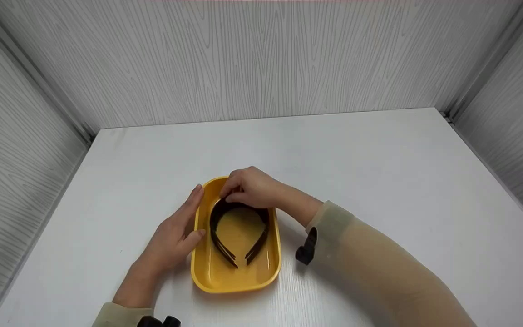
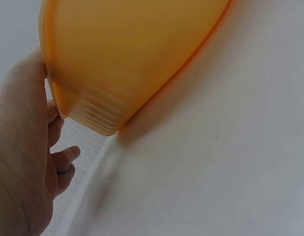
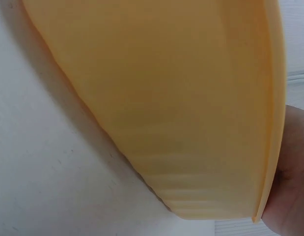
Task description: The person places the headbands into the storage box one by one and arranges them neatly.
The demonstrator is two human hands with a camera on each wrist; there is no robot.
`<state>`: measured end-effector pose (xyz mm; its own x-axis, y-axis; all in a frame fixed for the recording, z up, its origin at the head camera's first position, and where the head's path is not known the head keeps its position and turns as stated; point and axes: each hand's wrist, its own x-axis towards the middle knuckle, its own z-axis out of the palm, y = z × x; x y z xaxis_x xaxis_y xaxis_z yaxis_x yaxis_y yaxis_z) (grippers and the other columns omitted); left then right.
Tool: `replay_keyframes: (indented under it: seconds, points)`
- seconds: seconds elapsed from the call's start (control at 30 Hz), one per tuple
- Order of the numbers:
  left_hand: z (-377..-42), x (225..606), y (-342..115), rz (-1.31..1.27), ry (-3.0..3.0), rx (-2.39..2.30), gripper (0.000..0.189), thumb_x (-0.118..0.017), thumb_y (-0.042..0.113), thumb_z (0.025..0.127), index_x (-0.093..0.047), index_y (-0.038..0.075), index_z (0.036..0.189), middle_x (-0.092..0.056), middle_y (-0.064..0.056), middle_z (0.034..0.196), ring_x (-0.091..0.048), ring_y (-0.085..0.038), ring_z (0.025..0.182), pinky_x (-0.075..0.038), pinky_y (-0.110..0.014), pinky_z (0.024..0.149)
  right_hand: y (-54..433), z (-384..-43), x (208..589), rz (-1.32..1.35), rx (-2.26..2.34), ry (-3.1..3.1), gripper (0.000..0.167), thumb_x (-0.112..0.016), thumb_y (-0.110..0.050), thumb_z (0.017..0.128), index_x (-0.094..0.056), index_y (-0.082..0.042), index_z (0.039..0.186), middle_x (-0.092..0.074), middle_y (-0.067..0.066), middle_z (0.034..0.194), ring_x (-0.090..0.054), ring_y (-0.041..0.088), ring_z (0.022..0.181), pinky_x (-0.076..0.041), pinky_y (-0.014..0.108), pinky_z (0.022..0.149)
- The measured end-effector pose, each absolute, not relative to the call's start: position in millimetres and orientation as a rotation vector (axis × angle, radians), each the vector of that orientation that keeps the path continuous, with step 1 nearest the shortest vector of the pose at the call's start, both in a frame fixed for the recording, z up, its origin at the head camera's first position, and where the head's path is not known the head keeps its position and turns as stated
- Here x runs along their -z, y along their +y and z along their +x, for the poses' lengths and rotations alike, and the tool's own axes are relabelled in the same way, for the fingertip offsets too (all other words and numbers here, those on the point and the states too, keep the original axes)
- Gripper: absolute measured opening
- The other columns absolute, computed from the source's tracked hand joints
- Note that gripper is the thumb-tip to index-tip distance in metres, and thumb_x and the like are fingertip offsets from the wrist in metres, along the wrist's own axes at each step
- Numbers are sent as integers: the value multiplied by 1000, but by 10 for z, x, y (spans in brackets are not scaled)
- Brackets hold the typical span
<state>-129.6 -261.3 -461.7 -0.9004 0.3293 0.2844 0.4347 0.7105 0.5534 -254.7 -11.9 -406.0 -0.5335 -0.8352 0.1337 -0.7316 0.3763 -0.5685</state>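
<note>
A yellow plastic basin (image 1: pixel 236 286) stands on the white table, with its ribbed outer wall (image 2: pixel 97 110) in the left wrist view. Inside it lie dark headbands (image 1: pixel 216 229), nested together with their tips toward the near end. My left hand (image 1: pixel 170 238) rests against the basin's left rim, its thumb and fingertips touching the edge. Over the far end, my right hand (image 1: pixel 257 188) pinches the curved top of a headband between thumb and fingers. The basin wall (image 3: pixel 166 98) hides those fingertips in the right wrist view.
The white tabletop (image 1: pixel 379 159) extends around the basin. Wood-grain panels close it off at the back (image 1: pixel 261 59), the left (image 1: pixel 12 150) and the right (image 1: pixel 511 104). A dark strap end (image 1: pixel 306 250) hangs from the right sleeve.
</note>
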Motion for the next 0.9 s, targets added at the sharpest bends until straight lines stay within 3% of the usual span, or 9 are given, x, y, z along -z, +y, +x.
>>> replay_keyframes:
  seconds: [0.53, 0.9]
  points:
    - [-1313, 4618, -2593, -622, -2759, 957, 87, -58, 20, 94, -19, 22, 172, -21, 5, 176, -26, -14, 159, -15, -19, 125, -87, -2556, 4050, -1425, 838, 2470, 21, -72, -16, 101, -83, -13, 119, -75, 5, 111, -68, 16, 99, -56, 26, 89]
    - [-1320, 4590, -2641, -621, -2759, 932, 87, -59, 20, 94, -20, 21, 172, -20, 5, 176, -26, -15, 159, -16, -21, 126, 135, -2521, 3861, -1433, 995, 2529, 27, -72, -21, 102, -80, -8, 124, -74, 6, 119, -68, 19, 110, -56, 29, 96]
